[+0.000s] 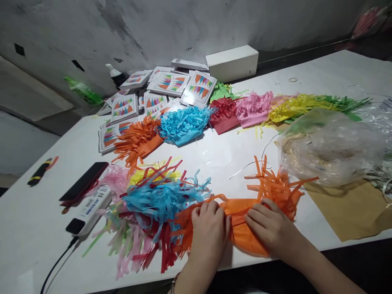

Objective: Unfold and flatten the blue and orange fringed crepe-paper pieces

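Both the left hand (210, 230) and right hand (269, 228) pressed flat, fingers open, on an orange fringed sheet (245, 212); finished tassels (159, 204) lay beside it (uncut stacks (183, 124) waited behind).

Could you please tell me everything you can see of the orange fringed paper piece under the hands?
The orange fringed paper looks like thin tissue, cut into long strips that splay at both ends around an uncut middle band. It lies flat at the near edge of the white table. The left hand and right hand press on that band. Its left fringe overlaps the blue and red fringes.
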A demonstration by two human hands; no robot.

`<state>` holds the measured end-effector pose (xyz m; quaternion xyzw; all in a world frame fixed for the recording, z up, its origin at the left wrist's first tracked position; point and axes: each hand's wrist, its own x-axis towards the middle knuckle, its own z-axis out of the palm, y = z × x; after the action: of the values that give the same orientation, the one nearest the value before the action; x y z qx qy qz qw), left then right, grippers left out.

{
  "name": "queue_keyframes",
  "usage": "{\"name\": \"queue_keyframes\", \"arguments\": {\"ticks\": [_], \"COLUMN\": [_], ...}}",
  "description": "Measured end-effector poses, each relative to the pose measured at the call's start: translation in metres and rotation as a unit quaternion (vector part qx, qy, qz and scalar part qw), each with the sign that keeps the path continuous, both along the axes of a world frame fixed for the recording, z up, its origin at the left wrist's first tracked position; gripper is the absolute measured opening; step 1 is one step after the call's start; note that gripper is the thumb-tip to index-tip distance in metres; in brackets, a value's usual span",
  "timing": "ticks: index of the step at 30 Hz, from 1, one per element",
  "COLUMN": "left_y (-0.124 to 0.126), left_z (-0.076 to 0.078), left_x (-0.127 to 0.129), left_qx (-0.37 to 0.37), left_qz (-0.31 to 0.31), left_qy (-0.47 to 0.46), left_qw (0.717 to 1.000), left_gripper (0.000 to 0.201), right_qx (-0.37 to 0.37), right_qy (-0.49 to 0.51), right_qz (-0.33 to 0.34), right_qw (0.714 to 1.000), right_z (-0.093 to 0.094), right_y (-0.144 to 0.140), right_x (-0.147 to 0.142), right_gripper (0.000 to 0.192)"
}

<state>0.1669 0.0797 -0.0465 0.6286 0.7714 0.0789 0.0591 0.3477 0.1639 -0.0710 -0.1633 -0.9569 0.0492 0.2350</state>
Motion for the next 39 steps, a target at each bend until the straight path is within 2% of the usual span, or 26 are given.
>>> {"name": "queue_keyframes", "arguments": {"ticks": [1, 3, 5, 7, 9, 12, 16, 20, 23, 25, 26, 28, 31, 33, 39], "left_y": [-0.002, -0.007, -0.009, -0.011, -0.011, -0.014, -0.023, -0.025, -0.02, -0.015, -0.013, -0.011, -0.011, -0.011, -0.006], "left_z": [-0.001, -0.006, -0.013, -0.019, -0.024, -0.028, -0.028, -0.016, -0.01, -0.01, -0.011, -0.015, -0.016, -0.016, -0.019], "left_x": [0.0, 0.001, 0.004, 0.006, 0.005, 0.001, -0.005, 0.0, 0.006, 0.008, 0.009, 0.008, 0.006, 0.005, 0.001], "left_qx": [0.028, 0.089, 0.147, 0.188, 0.204, 0.196, 0.205, 0.138, 0.077, 0.075, 0.08, 0.099, 0.113, 0.119, 0.129], "left_qz": [-0.01, -0.051, -0.103, -0.134, -0.141, -0.133, -0.12, -0.068, -0.024, -0.014, -0.014, -0.03, -0.098, -0.133, -0.178], "left_qy": [-0.01, -0.027, -0.036, -0.045, -0.06, -0.081, -0.106, -0.109, -0.076, -0.05, -0.042, -0.039, -0.052, -0.057, -0.048], "left_qw": [1.0, 0.994, 0.983, 0.972, 0.967, 0.968, 0.966, 0.982, 0.994, 0.996, 0.996, 0.994, 0.987, 0.982, 0.974], "left_gripper": [0.007, 0.016, 0.01, 0.014, 0.017, 0.018, 0.013, 0.018, 0.013, 0.008, 0.005, 0.005, 0.009, 0.007, 0.013], "right_qx": [-0.005, -0.02, -0.035, -0.036, -0.028, -0.021, -0.041, -0.083, -0.077, -0.068, -0.06, -0.04, -0.016, -0.013, -0.01], "right_qy": [0.003, 0.01, 0.011, 0.009, 0.006, 0.013, 0.041, 0.061, 0.055, 0.053, 0.056, 0.06, 0.034, 0.009, -0.012], "right_qz": [0.001, -0.008, -0.015, -0.012, -0.002, 0.002, -0.027, -0.108, -0.185, -0.21, -0.203, -0.15, -0.048, -0.039, -0.033], "right_qw": [1.0, 1.0, 0.999, 0.999, 1.0, 1.0, 0.998, 0.989, 0.978, 0.974, 0.976, 0.986, 0.998, 0.999, 0.999], "right_z": [-0.001, -0.002, -0.002, -0.003, -0.005, -0.011, -0.014, -0.01, -0.008, -0.01, -0.011, -0.013, -0.015, -0.014, -0.011], "right_y": [-0.001, -0.003, -0.005, -0.008, -0.01, -0.008, -0.001, -0.002, -0.007, -0.011, -0.012, -0.015, -0.018, -0.017, -0.015], "right_x": [-0.001, -0.004, -0.007, -0.01, -0.009, 0.003, 0.023, 0.023, 0.016, 0.013, 0.013, 0.013, 0.012, 0.01, -0.004], "right_gripper": [0.028, 0.024, 0.019, 0.018, 0.022, 0.027, 0.028, 0.019, 0.017, 0.016, 0.017, 0.024, 0.029, 0.027, 0.021]}}
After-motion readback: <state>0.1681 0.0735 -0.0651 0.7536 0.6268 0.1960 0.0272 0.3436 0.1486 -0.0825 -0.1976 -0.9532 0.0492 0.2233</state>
